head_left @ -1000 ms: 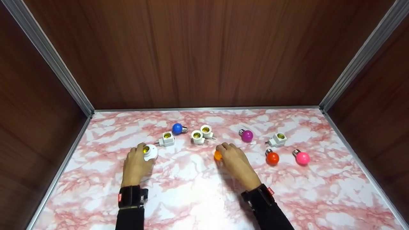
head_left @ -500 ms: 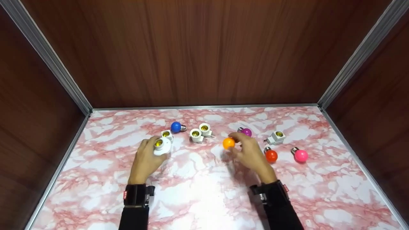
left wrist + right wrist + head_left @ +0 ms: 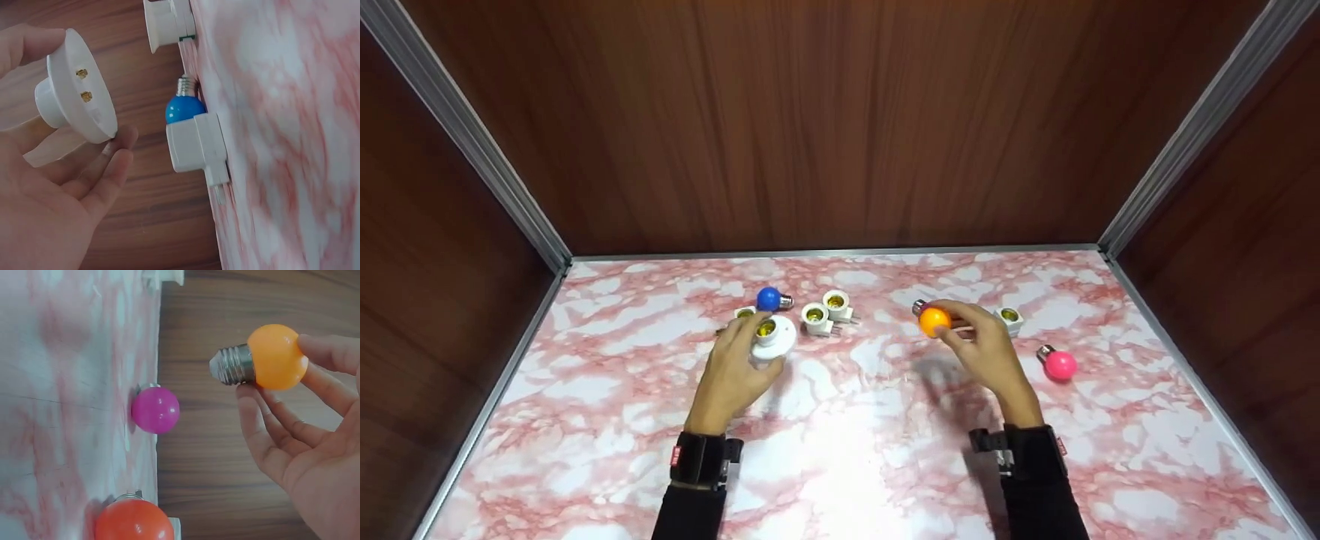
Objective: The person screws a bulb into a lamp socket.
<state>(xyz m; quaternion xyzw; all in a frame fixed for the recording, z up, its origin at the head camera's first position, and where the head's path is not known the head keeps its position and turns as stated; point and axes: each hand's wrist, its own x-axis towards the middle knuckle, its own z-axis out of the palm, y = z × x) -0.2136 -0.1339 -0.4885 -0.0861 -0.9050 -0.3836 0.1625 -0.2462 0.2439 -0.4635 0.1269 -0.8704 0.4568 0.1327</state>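
Raised off the marbled table, a round white lamp holder [image 3: 781, 345] is pinched at its rim by my left hand [image 3: 735, 375]. Its flat underside with two brass contacts [image 3: 84, 97] shows in the left wrist view, and its socket opening faces up in the head view. My right hand [image 3: 990, 356] pinches an orange light bulb [image 3: 935, 322] between thumb and fingers, also above the table. The bulb's metal screw base [image 3: 233, 365] points away from the palm in the right wrist view. Below it are a purple bulb [image 3: 156, 410] and a red-orange bulb [image 3: 135, 523], which my right hand hides in the head view.
A blue bulb [image 3: 769, 299] lies near a square plug-in socket [image 3: 745, 313], partly behind my left hand. Two round plug-in sockets [image 3: 815, 319] stand mid-table. On the right are another square socket [image 3: 1011, 321] and a pink bulb [image 3: 1061, 366]. Wood-grain walls [image 3: 810, 135] enclose the table.
My left hand has lifted the lamp holder and carried it right. My right hand has picked up the orange bulb and moved it right and farther back, over the purple bulb.
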